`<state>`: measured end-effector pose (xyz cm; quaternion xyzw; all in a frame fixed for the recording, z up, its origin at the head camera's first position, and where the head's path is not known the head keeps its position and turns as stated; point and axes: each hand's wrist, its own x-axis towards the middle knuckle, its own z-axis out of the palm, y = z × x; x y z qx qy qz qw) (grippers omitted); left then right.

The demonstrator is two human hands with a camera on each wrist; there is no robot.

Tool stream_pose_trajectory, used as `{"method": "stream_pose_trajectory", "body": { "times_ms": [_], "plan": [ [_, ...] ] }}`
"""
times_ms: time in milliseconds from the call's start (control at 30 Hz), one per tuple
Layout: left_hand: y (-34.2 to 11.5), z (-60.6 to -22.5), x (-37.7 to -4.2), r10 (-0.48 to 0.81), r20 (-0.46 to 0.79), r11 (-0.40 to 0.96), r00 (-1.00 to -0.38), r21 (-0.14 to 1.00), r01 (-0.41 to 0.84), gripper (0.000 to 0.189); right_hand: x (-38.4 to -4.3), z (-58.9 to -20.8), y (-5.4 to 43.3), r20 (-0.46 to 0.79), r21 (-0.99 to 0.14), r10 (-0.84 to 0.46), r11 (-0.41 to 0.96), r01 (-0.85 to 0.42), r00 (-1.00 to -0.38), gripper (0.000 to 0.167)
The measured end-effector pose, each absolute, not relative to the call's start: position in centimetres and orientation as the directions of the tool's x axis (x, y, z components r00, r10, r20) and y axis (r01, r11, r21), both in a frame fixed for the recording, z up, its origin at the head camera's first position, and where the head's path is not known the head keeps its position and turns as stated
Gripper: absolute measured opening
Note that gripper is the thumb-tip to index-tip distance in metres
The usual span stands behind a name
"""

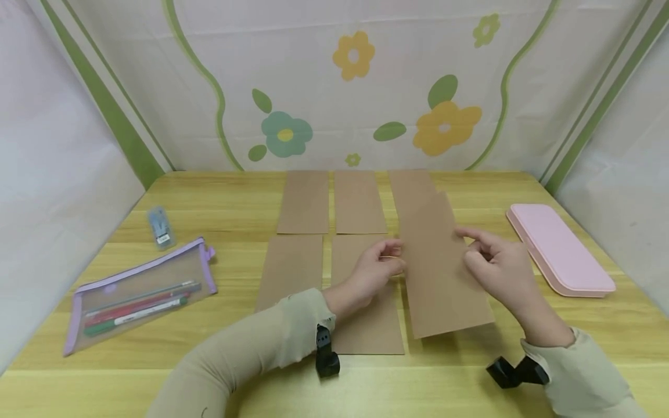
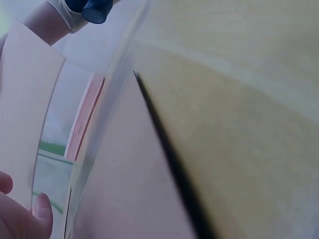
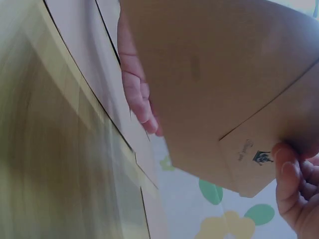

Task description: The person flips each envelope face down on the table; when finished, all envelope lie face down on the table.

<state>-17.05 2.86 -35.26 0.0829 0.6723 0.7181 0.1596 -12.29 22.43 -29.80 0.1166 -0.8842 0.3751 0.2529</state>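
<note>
A brown kraft-paper rectangle [image 1: 441, 278] is raised off the table and tilted, between both hands. My left hand [image 1: 373, 270] pinches its left edge with fingers and thumb. Along the right edge, my right hand [image 1: 499, 267] holds it between thumb and index finger. In the right wrist view, the underside of the rectangle [image 3: 209, 94] shows a straight flap-like line and a small dark printed mark [image 3: 261, 158]. Matching brown pieces lie flat in two rows, including a front middle piece [image 1: 366, 331] below my left hand and a back right piece [image 1: 410, 186] partly covered by the raised one.
A clear pencil pouch [image 1: 136, 270] with purple edging and several pens inside lies at left, with a small bluish transparent case [image 1: 160, 226] behind it. A pink zip case [image 1: 561, 247] lies at right. A flower-printed cloth [image 1: 334, 104] hangs behind the wooden table [image 1: 444, 383].
</note>
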Motion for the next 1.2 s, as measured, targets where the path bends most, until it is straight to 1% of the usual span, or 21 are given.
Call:
{"method": "stream_pose_trajectory", "body": {
  "times_ms": [200,267,367,533,767,1033,1200],
  "plan": [
    [2.9,-35.7,-17.3,0.331,-0.075,-0.122,-0.941,0.985,-0.121,0.042,-12.5,-30.4,23.2,0.448,-0.724,0.087,0.618,-0.305,-0.890,0.032],
    [2.8,-35.7,-17.4,0.324,-0.064,-0.142,-0.944,0.983,-0.115,0.042,-12.6,-30.7,23.6,0.408,-0.763,0.105,0.584,-0.276,-0.907,0.032],
    [2.5,-35.6,-17.4,0.315,-0.053,-0.173,-0.948,0.978,-0.113,0.044,-12.7,-31.2,24.2,0.364,-0.809,0.099,0.527,-0.262,-0.926,0.031],
    [2.2,-35.5,-17.4,0.308,-0.058,-0.199,-0.950,0.972,-0.124,0.048,-12.7,-32.0,25.1,0.289,-0.848,0.034,0.474,-0.239,-0.957,0.034],
    [2.3,-35.5,-17.4,0.297,-0.080,-0.215,-0.951,0.965,-0.148,0.056,-13.1,-33.0,26.4,0.146,-0.885,-0.077,0.435,-0.165,-0.986,0.046],
    [2.4,-35.7,-17.3,0.346,-0.093,-0.190,-0.934,0.967,-0.167,0.065,-13.7,-34.1,27.8,0.055,-0.927,-0.245,0.348,-0.141,-0.968,0.049],
    [2.3,-35.8,-17.1,0.377,-0.130,-0.131,-0.917,0.973,-0.192,0.068,-13.8,-34.5,28.3,-0.046,-0.927,-0.304,0.367,-0.073,-0.951,0.057]
  ]
}}
